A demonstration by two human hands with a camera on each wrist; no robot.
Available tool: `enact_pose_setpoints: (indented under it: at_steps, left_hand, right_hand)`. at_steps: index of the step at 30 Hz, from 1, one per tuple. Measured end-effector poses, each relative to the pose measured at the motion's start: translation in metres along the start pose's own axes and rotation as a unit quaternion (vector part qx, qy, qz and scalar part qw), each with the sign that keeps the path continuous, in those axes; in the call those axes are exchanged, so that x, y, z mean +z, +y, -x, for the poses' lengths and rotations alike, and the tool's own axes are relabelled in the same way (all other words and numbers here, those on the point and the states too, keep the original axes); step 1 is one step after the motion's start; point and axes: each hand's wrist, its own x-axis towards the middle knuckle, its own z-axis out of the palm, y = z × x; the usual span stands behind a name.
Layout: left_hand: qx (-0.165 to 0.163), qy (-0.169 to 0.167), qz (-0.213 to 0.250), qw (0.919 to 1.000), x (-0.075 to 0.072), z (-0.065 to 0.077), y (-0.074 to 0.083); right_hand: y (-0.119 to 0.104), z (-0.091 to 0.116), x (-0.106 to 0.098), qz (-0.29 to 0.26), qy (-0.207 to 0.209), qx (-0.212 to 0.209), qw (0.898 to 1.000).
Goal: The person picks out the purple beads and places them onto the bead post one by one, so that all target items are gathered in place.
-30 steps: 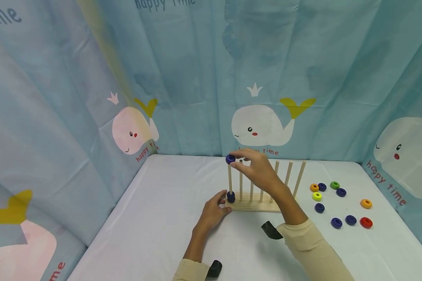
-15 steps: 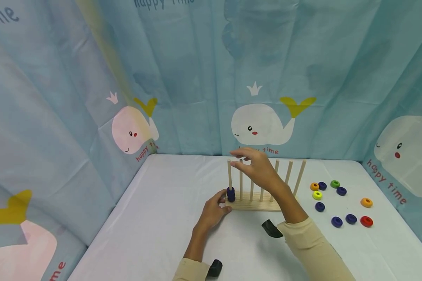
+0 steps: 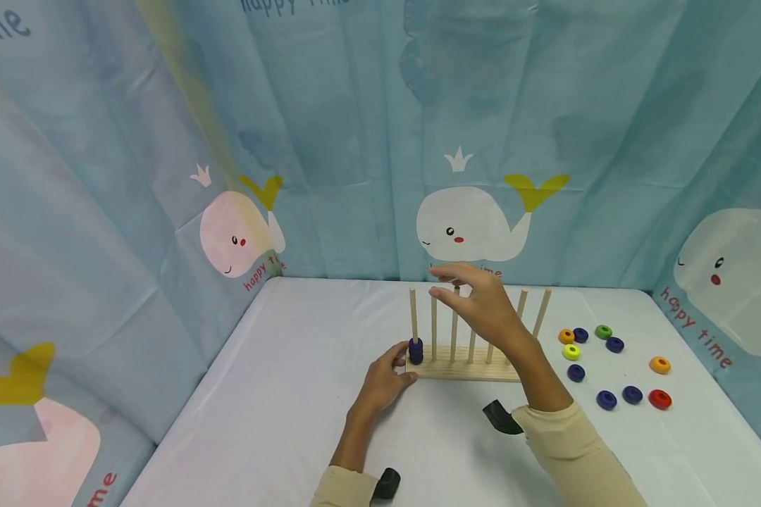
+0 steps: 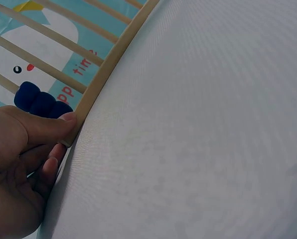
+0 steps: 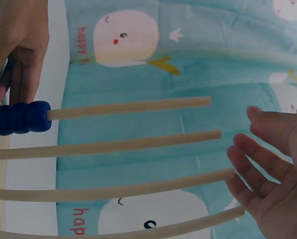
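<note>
A wooden peg rack stands on the table, with several upright pegs in its flat base. Three dark blue beads sit stacked at the foot of its leftmost peg. My left hand grips the left end of the base, thumb on the front side, as the left wrist view also shows. Beside the peg tops, my right hand is raised with fingers and thumb spread apart, holding nothing. In the right wrist view, the fingertips are close to the ends of the pegs, which carry no beads apart from the leftmost.
Loose beads lie to the right of the rack: several blue ones, a red one, two orange ones, a yellow one and a green one. A whale-printed curtain surrounds the white table.
The right hand let go of a blue bead at the leftmost peg's top. It dropped onto the stack below, and the hand moved slightly right. The left hand stayed put.
</note>
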Motion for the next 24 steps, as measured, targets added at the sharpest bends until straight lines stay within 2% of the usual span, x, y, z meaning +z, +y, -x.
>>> enact_pose_setpoints:
  at_steps: [12,24]
  left_hand:
    - [-0.004,0.004,0.002,1.0000,0.001,0.001,0.001]
    - [0.002,0.006,0.001,1.0000,0.001,0.000,-0.001]
  right_hand:
    - [0.001,0.015,-0.020,-0.007,0.046,-0.007,0.999]
    - [0.009,0.039,-0.039,-0.007,0.100,0.021,0.995]
